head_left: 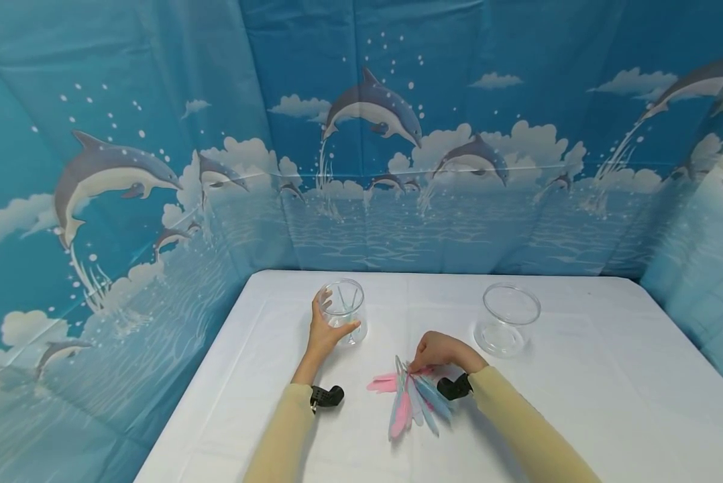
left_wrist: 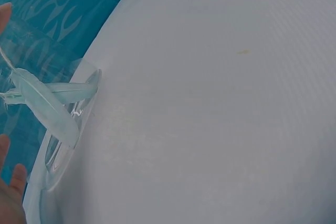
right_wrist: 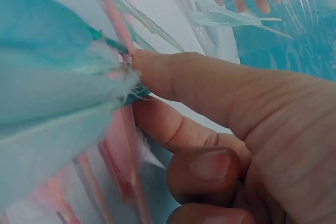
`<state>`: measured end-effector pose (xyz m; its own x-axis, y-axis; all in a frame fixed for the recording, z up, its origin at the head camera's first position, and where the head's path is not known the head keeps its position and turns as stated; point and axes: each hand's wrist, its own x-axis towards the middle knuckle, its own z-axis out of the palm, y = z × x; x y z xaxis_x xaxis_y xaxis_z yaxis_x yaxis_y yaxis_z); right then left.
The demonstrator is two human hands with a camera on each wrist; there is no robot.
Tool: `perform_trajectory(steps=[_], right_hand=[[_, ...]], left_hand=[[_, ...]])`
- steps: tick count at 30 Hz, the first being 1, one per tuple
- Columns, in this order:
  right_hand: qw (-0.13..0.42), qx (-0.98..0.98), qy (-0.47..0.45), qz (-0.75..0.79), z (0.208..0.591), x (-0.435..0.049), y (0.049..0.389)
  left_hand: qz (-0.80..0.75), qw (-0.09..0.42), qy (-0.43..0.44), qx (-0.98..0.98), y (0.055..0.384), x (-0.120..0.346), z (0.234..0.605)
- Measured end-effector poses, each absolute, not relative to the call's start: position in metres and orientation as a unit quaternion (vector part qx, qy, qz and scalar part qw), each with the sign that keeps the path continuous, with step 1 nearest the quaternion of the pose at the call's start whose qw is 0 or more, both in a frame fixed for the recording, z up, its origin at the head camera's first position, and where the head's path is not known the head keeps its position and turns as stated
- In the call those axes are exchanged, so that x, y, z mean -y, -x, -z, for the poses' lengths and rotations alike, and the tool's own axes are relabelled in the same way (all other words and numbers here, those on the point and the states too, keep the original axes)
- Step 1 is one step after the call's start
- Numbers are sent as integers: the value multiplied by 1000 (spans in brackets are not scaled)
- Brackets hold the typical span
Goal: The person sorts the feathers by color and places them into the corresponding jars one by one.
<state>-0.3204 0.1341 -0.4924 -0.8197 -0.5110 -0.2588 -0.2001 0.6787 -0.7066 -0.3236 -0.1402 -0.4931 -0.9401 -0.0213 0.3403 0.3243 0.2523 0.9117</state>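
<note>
On the left, my left hand (head_left: pixel 323 335) holds a clear round jar (head_left: pixel 360 325), thumb on the near side and fingers round the far side. Crossed pale blue-green feathers (left_wrist: pixel 44 106) stand inside it. Near the middle of the table, my right hand (head_left: pixel 445 350) is over a loose pile of pink and blue feathers (head_left: pixel 414 401). Up close in the right wrist view, its thumb and forefinger pinch a blue feather (right_wrist: pixel 58 100) by the quill end, while pink feathers (right_wrist: pixel 122 145) lie beneath. The other fingers curl in.
A second clear jar (head_left: pixel 506 325) stands at the right rear of the white-covered table (head_left: pixel 585 376); no feathers show in it. Behind the table hangs a blue dolphin-print cloth (head_left: pixel 349 221), which also runs down the left and right sides.
</note>
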Motion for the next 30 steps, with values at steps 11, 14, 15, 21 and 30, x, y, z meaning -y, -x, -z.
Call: perform_trajectory(steps=[11, 14, 15, 21, 30], right_hand=[[226, -897, 175, 336, 486, -134, 320], [218, -898, 175, 341, 478, -136, 320], [215, -896, 178, 346, 475, -137, 320], [187, -886, 195, 377, 461, -141, 324], [147, -897, 177, 377, 437, -139, 325]], left_hand=[[599, 142, 103, 781, 321, 140, 492], [599, 141, 104, 781, 322, 141, 492], [599, 142, 104, 781, 322, 141, 493], [599, 142, 102, 782, 322, 141, 493], [602, 139, 102, 780, 323, 141, 493]])
